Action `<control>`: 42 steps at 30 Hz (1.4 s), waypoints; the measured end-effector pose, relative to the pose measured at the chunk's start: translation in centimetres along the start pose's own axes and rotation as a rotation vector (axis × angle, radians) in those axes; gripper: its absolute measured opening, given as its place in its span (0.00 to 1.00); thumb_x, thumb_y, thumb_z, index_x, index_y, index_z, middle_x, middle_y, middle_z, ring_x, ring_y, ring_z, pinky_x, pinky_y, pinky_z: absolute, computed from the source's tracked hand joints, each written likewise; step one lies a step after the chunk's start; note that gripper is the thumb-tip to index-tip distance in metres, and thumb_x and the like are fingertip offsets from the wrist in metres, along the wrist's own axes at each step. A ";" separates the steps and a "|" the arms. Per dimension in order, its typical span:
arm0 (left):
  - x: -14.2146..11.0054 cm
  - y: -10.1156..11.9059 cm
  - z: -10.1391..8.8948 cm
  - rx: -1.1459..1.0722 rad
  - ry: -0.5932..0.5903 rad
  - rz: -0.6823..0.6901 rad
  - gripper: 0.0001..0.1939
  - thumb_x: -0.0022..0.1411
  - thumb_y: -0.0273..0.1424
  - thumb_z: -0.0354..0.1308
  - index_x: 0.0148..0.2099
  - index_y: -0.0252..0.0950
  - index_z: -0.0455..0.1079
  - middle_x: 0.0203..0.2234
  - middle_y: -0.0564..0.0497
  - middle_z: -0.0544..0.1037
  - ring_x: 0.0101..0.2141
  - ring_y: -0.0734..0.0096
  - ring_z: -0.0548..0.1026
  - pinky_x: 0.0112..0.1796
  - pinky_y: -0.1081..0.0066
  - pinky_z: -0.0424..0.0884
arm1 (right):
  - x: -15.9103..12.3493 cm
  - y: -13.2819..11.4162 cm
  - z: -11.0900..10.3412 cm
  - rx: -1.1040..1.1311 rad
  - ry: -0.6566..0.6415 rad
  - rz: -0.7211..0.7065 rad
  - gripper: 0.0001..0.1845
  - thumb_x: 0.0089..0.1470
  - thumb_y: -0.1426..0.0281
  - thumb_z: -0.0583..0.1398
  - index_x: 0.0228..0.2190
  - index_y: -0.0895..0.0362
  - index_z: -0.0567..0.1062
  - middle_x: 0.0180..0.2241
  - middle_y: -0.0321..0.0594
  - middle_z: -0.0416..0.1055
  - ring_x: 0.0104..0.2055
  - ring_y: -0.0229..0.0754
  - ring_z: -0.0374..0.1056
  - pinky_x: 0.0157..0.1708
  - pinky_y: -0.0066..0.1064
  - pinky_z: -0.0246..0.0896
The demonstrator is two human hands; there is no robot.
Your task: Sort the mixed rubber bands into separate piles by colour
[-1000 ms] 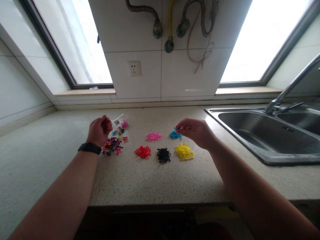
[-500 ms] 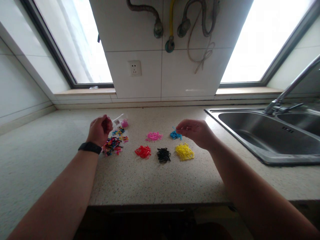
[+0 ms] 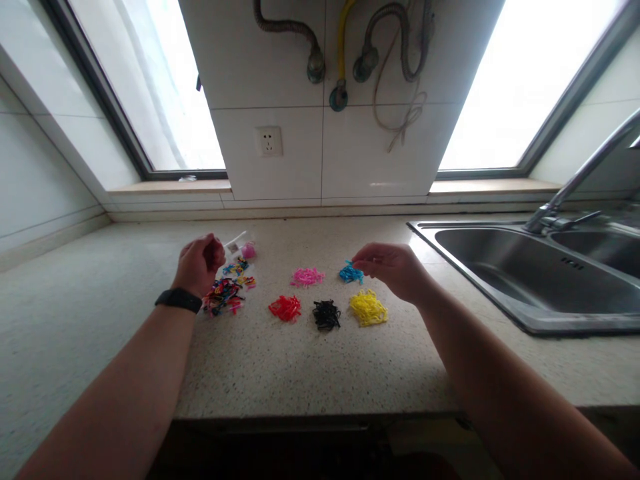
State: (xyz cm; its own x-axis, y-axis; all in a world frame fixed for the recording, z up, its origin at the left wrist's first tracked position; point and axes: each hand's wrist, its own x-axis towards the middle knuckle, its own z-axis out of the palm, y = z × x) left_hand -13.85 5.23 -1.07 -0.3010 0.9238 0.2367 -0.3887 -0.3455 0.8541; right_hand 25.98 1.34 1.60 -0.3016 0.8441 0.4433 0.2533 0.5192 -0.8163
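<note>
My left hand (image 3: 200, 263), a dark band on its wrist, is closed above the mixed pile of small coloured rubber bands (image 3: 223, 293). Anything inside its curled fingers is hidden. At the back right of the sorted piles, my right hand (image 3: 390, 267) pinches at the blue rubber bands (image 3: 351, 273), a thin blue strand at its fingertips. Pink rubber bands (image 3: 307, 277) lie to the left of these. Nearer me is a row of red rubber bands (image 3: 285, 309), black rubber bands (image 3: 327, 315) and yellow rubber bands (image 3: 369, 308).
Behind the mixed pile lies a clear plastic bag (image 3: 240, 243) with a pink round thing (image 3: 249, 250). A steel sink (image 3: 520, 267) with a tap (image 3: 550, 217) is set into the speckled counter (image 3: 280, 367) on the right. The tiled wall carries a socket (image 3: 269, 141).
The view has tilted slightly, so everything sits a little lower. My right hand stays at the blue pile, and my left hand remains closed by the mixed pile.
</note>
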 end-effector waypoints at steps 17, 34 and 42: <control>0.2 -0.1 -0.2 -0.004 -0.012 0.012 0.08 0.54 0.28 0.61 0.25 0.33 0.67 0.16 0.55 0.66 0.17 0.78 0.62 0.16 0.77 0.56 | 0.1 -0.4 0.0 0.175 -0.034 0.041 0.14 0.47 0.59 0.71 0.29 0.56 0.79 0.23 0.35 0.73 0.23 0.33 0.65 0.24 0.28 0.63; -0.1 0.0 0.1 0.006 -0.009 0.006 0.09 0.55 0.28 0.61 0.24 0.34 0.66 0.15 0.55 0.66 0.17 0.79 0.62 0.16 0.77 0.56 | 0.0 -0.3 0.0 0.180 -0.089 0.040 0.15 0.51 0.57 0.69 0.29 0.56 0.76 0.23 0.33 0.70 0.24 0.33 0.64 0.25 0.30 0.62; -0.2 0.2 0.3 0.014 0.001 -0.005 0.09 0.55 0.29 0.61 0.25 0.34 0.66 0.16 0.55 0.66 0.16 0.79 0.63 0.16 0.77 0.56 | 0.0 -0.6 0.0 0.178 -0.080 0.034 0.16 0.51 0.56 0.69 0.29 0.56 0.77 0.22 0.33 0.69 0.23 0.33 0.64 0.25 0.29 0.62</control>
State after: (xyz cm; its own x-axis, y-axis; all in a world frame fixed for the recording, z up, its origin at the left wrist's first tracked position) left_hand -13.63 5.06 -0.85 -0.3001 0.9252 0.2322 -0.3782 -0.3389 0.8615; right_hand 25.81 1.08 2.07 -0.3700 0.8435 0.3893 0.0999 0.4527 -0.8860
